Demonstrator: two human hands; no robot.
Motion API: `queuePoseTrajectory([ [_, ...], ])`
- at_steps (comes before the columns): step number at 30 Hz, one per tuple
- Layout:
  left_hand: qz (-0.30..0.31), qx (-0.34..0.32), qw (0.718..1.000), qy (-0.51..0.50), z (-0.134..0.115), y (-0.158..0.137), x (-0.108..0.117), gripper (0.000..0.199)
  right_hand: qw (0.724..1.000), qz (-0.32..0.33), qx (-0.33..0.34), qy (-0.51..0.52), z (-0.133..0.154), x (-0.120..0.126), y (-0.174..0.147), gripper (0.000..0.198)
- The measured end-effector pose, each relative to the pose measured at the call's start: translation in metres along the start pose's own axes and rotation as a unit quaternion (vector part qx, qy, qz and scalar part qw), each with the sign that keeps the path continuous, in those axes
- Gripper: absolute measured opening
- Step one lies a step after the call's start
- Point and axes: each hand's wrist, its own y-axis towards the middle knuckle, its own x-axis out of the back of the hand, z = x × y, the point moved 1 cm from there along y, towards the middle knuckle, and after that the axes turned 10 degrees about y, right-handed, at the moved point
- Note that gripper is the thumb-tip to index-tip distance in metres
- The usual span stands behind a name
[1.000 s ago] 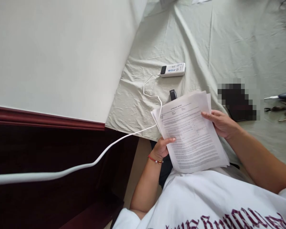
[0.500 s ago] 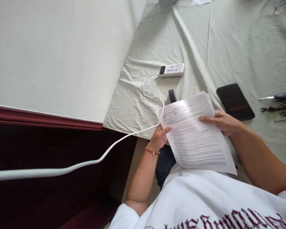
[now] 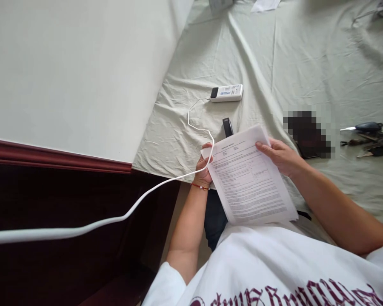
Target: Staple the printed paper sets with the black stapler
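A thin stack of printed paper sheets (image 3: 252,182) is held between my two hands, its lower edge close to my white shirt. My left hand (image 3: 206,163) grips the upper left edge, thumb on top and the other fingers mostly hidden beneath. On the upper right edge, my right hand (image 3: 281,156) pinches the sheets with the thumb on the front page. A white cable (image 3: 166,182) passes over my left hand and the corner of the stack. Just beyond the top edge lies a black object (image 3: 227,127), partly covered by the sheets, perhaps a stapler.
A white power bank (image 3: 226,93) lies on the pale green cloth (image 3: 258,55), joined to the cable. To the right are a blurred dark phone (image 3: 309,134) and a bunch of keys (image 3: 375,142). A white panel with a dark red edge (image 3: 57,155) stands at left.
The stack has shifted slightly left, its sheets more evenly lined up. My left hand has moved up along the edge, and my right hand has moved left and up with the paper.
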Motion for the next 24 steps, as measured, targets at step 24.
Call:
queuePoseTrajectory([
  [24, -0.033, 0.000, 0.999, 0.039, -0.004, -0.007, -0.001, 0.072, 0.974, 0.201, 0.029, 0.101, 0.031, -0.041, 0.037, 0.055],
])
